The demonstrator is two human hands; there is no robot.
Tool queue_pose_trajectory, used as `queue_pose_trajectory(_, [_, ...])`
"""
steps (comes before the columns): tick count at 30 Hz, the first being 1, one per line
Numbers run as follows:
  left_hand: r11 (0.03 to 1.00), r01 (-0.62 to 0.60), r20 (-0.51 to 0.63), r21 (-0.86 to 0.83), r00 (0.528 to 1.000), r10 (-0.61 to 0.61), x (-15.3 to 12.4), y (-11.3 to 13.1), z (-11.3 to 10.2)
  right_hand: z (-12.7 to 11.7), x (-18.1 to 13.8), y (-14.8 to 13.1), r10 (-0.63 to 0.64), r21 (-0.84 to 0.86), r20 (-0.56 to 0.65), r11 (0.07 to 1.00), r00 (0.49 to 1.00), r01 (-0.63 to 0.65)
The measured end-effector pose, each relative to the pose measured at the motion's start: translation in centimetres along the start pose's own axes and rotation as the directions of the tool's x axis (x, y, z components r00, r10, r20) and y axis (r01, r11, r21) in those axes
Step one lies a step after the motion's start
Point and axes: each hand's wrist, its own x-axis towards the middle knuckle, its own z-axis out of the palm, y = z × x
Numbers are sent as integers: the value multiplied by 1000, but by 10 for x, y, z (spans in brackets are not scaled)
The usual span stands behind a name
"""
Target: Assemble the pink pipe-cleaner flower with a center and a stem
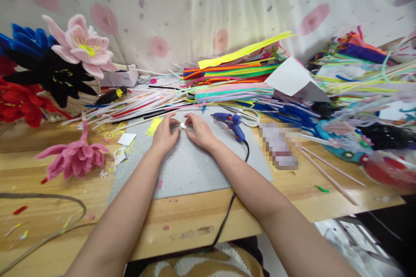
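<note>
Both hands meet over the far part of a grey cutting mat [195,173]. A small white piece [183,126] lies between my fingertips; its exact kind is too small to tell. My left hand [165,135] is curled, thumb and fingers closed at the piece's left side. From the other side, my right hand [199,131] pinches it with bent fingers. To the right of that hand, a blue hot glue gun [230,124] rests on the mat. Yellow scraps [154,126] lie just left of my left hand.
Bundles of coloured pipe cleaners [234,93] are heaped along the back. A pink fuzzy flower [76,158] lies left, below several larger flowers [82,47]. White paper squares [127,139] sit at the mat's left edge. The glue gun's black cord [227,216] runs off the table's front edge.
</note>
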Motion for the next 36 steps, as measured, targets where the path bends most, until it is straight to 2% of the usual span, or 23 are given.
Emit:
queue_pose_trajectory(6, [991, 103, -114, -89, 987, -113, -1, 0, -4, -2, -1, -1, 20, 33, -24, 999, 1000, -19])
queue_pose_trajectory(8, [996, 72, -122, -55, 989, -79, -2, 0, -5, -3, -2, 0, 17, 70, -15, 997, 1000, -16])
queue_pose_trajectory(12, [997, -45, -16, 56, 999, 46, -4, 3, -3, -3, -3, 3, 102, 152, -56, 984, 993, -92])
queue_pose_trajectory(14, [994, -73, -6, 85, 997, 74, -4, 4, -1, -3, -3, 4, 131, 145, -92, 982, 987, -117])
queue_pose_trajectory(19, [993, 7, -157, 116, 988, 11, 1, 5, 7, -2, -2, 6, 140, 100, -135, 987, 981, -128])
queue_pose_trajectory(24, [987, -17, -98, 161, 995, 33, 7, 7, 18, 3, 0, 10, 138, 255, -171, 963, 976, -92])
queue_pose_trajectory(27, [993, -25, -91, 111, 995, 36, 8, 11, 22, 4, 0, 11, 146, 338, -209, 938, 967, -69])
queue_pose_trajectory(32, [999, 28, -105, -28, 994, -30, 8, 16, 21, 4, 1, 10, 161, 450, -196, 891, 967, -57])
queue_pose_trajectory(36, [987, 104, -102, -118, 988, -117, 8, 17, 19, 2, 1, 8, 128, 414, -251, 910, 959, -13])
